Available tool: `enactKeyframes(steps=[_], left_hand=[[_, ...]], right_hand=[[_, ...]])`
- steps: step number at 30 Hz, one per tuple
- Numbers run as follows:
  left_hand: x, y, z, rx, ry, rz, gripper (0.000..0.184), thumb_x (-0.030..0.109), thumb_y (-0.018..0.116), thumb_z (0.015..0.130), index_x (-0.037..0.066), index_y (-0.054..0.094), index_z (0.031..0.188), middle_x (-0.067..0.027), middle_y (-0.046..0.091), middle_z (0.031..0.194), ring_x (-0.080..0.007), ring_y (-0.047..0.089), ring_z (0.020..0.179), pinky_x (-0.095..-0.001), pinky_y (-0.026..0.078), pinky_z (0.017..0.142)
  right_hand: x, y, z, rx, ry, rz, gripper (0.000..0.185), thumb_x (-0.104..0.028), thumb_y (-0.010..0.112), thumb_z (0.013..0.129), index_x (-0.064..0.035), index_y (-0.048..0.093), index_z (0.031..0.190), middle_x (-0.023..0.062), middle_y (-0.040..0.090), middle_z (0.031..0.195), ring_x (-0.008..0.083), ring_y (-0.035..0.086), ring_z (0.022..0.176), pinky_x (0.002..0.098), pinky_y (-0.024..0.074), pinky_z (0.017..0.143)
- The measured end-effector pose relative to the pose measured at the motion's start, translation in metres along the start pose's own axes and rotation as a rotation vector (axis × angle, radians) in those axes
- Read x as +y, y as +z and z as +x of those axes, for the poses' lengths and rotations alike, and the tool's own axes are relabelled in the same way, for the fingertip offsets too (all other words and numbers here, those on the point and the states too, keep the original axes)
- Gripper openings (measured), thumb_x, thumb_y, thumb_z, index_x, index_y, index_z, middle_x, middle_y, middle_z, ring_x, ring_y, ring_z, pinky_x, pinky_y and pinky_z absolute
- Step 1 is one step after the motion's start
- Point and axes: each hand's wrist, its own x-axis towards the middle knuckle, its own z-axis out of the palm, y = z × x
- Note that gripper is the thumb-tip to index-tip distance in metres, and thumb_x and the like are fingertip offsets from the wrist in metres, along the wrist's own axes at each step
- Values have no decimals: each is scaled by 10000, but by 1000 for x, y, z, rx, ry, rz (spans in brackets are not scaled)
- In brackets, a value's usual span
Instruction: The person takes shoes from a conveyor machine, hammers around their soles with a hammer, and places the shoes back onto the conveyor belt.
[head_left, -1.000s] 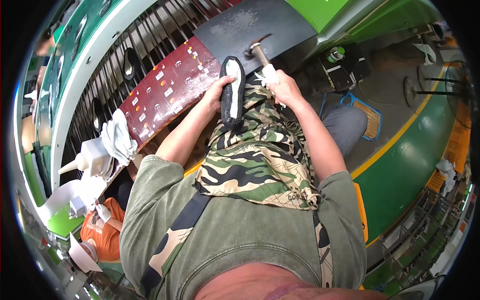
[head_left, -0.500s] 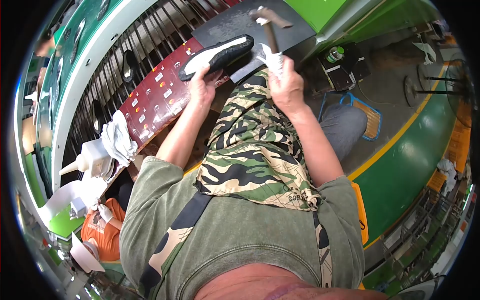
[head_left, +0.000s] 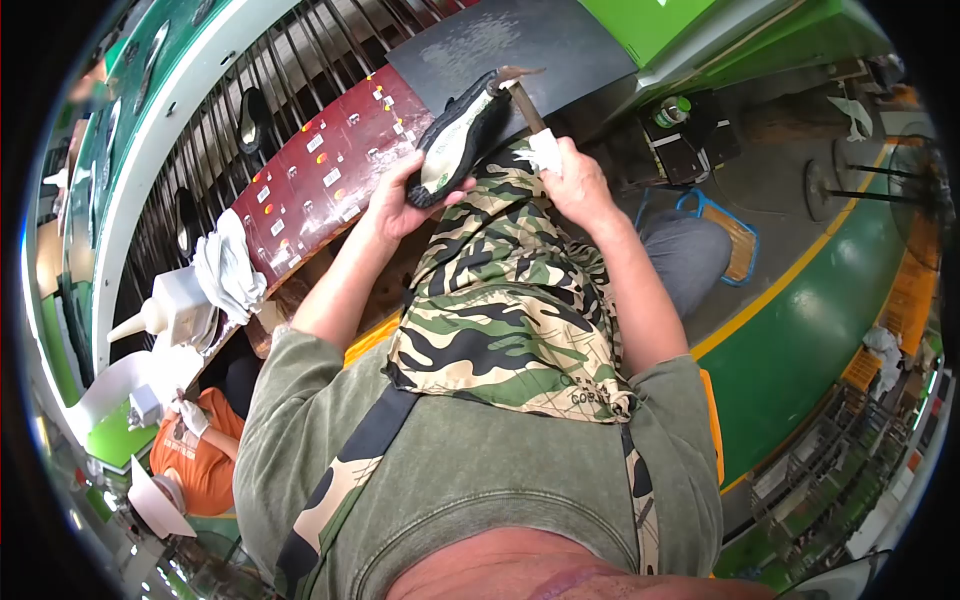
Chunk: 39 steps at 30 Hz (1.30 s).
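My left hand [head_left: 393,200] is closed around the near end of a black shoe [head_left: 458,140], tilted with its pale underside facing up. Wrapped in my right hand [head_left: 577,185] is the handle of a hammer [head_left: 526,106], with white cloth or paper [head_left: 544,152] bound around the grip. The hammer's head is at the far end of the shoe, overlapping it in view; whether they touch I cannot tell. Both hands are above my lap, which a camouflage apron [head_left: 510,320] covers.
A dark grey sheet [head_left: 500,50] and a maroon stickered board [head_left: 320,165] lie on the bench ahead. More shoes [head_left: 252,122] rest on the metal rods at left, near a white bottle [head_left: 175,310] and a cloth [head_left: 228,265]. A person in orange [head_left: 195,460] is at lower left.
The shoe has turned more upright and shifted toward me and rightward in my left hand. The hammer head has come down and left to the shoe's far end.
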Motion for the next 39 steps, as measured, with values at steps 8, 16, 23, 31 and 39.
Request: enactKeyframes(steps=[8, 16, 23, 31, 39], left_hand=[[-25, 2, 22, -7, -155, -32, 528, 48, 609, 849, -37, 473, 1352, -245, 633, 1191, -337, 660, 961, -360, 565, 700], [-42, 12, 18, -2, -127, -115, 523, 17, 584, 829, -68, 468, 1332, -233, 632, 1162, -330, 645, 916, -372, 563, 704], [-48, 3, 23, 37, -127, -108, 571, 1, 576, 818, -70, 431, 1366, -245, 607, 1202, -321, 622, 923, -365, 563, 711], [-46, 10, 20, 24, -129, -146, 461, -7, 567, 835, -94, 482, 1279, -227, 627, 1136, -333, 647, 900, -373, 558, 685], [-50, 16, 20, 52, -114, -142, 459, -4, 561, 824, -96, 490, 1268, -232, 632, 1126, -328, 648, 891, -377, 552, 684]], right_hand=[[-85, -112, 46, 364, -226, 281, 249, -169, 692, 910, -10, 587, 1071, 177, 714, 840, 321, 724, 751, 411, 558, 667], [-27, -15, 38, -8, 37, -119, 364, -150, 655, 896, -11, 522, 1204, 254, 676, 923, 417, 697, 863, 435, 553, 743], [-102, -110, 55, 355, -299, 166, 257, -105, 669, 950, -13, 582, 1174, 72, 684, 819, 131, 626, 593, 283, 505, 563], [-31, -8, 39, -70, 16, -276, 325, -185, 609, 911, 10, 503, 1148, 282, 687, 916, 480, 680, 826, 511, 554, 706], [-108, -116, 61, 347, -268, 247, 221, -77, 668, 930, -11, 579, 1122, 43, 658, 775, 85, 560, 550, 263, 485, 529]])
